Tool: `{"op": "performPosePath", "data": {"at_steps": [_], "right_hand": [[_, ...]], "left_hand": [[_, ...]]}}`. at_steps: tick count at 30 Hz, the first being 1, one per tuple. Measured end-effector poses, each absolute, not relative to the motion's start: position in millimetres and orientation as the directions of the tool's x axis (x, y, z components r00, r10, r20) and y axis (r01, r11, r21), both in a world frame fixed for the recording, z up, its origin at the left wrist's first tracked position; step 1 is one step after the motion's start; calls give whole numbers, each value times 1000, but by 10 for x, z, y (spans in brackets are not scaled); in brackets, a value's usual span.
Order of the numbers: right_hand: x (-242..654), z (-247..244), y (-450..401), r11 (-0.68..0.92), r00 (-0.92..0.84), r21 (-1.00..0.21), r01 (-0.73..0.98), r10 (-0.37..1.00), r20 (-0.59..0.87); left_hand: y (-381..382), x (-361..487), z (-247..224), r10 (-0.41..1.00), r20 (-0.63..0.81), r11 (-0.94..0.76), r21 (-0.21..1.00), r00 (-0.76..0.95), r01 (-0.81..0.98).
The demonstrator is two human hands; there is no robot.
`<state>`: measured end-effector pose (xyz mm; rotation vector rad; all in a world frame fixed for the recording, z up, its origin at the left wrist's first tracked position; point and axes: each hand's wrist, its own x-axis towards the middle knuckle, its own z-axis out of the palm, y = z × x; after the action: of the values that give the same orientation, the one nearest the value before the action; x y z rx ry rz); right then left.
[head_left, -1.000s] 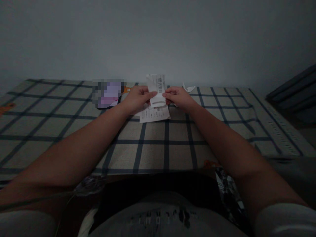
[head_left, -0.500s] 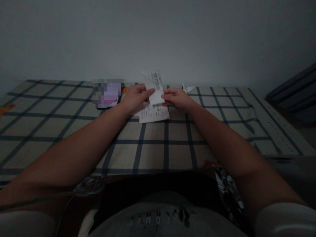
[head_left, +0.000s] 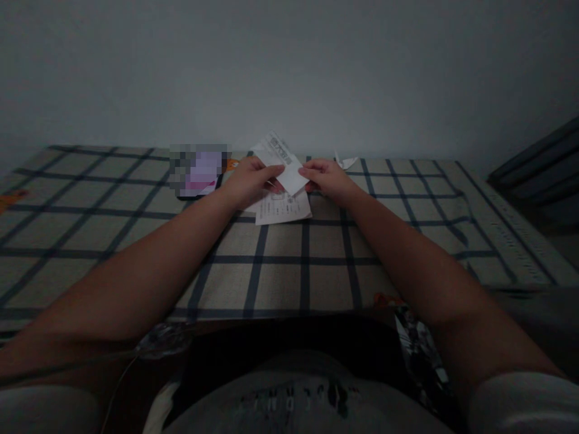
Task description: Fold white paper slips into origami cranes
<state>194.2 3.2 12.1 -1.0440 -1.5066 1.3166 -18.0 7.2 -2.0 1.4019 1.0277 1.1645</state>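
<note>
A folded piece of printed paper [head_left: 289, 173] is held tilted between both hands above the table. My left hand [head_left: 256, 179] pinches its left side, thumb on top. On the right edge, my right hand [head_left: 324, 179] grips the paper between thumb and fingers. Beneath them, a printed sheet [head_left: 284, 210] lies flat on the checked cloth, its upper part hidden by the hands and the folded paper. A small folded white paper piece [head_left: 347, 163] with pointed tips rests just behind my right hand.
A phone [head_left: 202, 175], partly pixelated, lies left of my left hand. The checked tablecloth [head_left: 280, 283] covers the table, which stands against a grey wall [head_left: 289, 72]. Dark slatted furniture [head_left: 543, 175] is at the far right.
The folded paper has turned, its printed upper end swinging to the left and its lower corner to the right. Both hands still hold it in nearly the same place.
</note>
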Motion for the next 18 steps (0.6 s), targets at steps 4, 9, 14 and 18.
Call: {"op": "performPosePath", "data": {"at_steps": [4,9,14,18], "right_hand": [[1941,118,39,102,-301,-989,108,951,65],[1941,128,34,113,-281,-987,111,956,78],[1969,153,10,176,-322,-973,151,939,120],[1977,156,-3,224,-338,-954,200,930,148]], "left_hand": [[71,-178,0,971,158,-159,987,178,-9],[68,-176,6,971,153,-147,988,182,-49],[60,-181,19,973,140,-131,990,184,-59],[54,-179,17,973,145,-129,987,179,-93]]}}
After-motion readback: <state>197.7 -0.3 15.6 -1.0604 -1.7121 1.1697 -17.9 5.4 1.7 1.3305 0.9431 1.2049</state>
